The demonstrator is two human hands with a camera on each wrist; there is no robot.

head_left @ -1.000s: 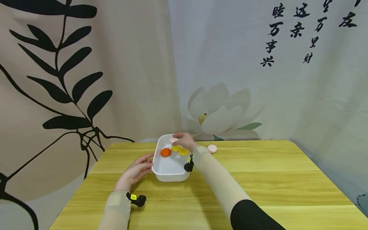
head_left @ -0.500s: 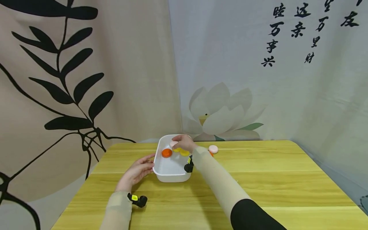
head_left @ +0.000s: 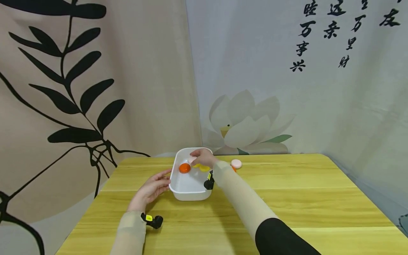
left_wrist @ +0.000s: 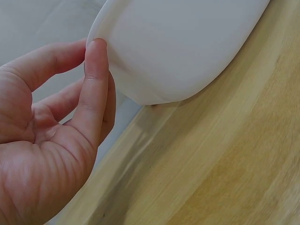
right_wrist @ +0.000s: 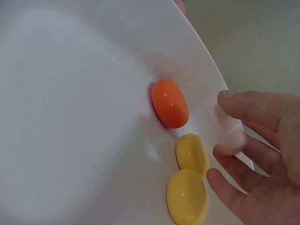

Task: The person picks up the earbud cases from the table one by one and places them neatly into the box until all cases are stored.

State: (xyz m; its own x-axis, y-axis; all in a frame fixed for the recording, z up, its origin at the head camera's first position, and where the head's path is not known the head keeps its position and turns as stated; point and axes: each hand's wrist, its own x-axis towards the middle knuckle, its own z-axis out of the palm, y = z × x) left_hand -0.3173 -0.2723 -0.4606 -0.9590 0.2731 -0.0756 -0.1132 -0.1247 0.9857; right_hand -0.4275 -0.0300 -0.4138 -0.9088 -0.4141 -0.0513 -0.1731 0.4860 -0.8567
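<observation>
The white tray (head_left: pixel 188 180) stands on the table, with the fingers of my left hand (head_left: pixel 153 187) resting against its left side. In the left wrist view, my left fingertips touch the tray wall (left_wrist: pixel 159 56) near its rim. Over the tray's far right part, my right hand (head_left: pixel 204 157) holds a pale pink rounded piece (head_left: pixel 192 160) between thumb and fingers. In the right wrist view this piece (right_wrist: pixel 233 140) is blurred and partly hidden. Inside the tray lie a glossy orange oval piece (right_wrist: pixel 169 104) and two yellow ones (right_wrist: pixel 192 152), touching each other.
Right of the tray, on the wooden table (head_left: pixel 287 198), lies another pale pink piece (head_left: pixel 236 163). An orange piece (head_left: pixel 234 169) beside it is mostly covered by my right sleeve. A printed curtain (head_left: pixel 153 88) hangs behind the table's far edge.
The pale pink piece in my right hand has come slightly lower over the tray, now covering more of the yellow pieces. My left hand stays against the tray.
</observation>
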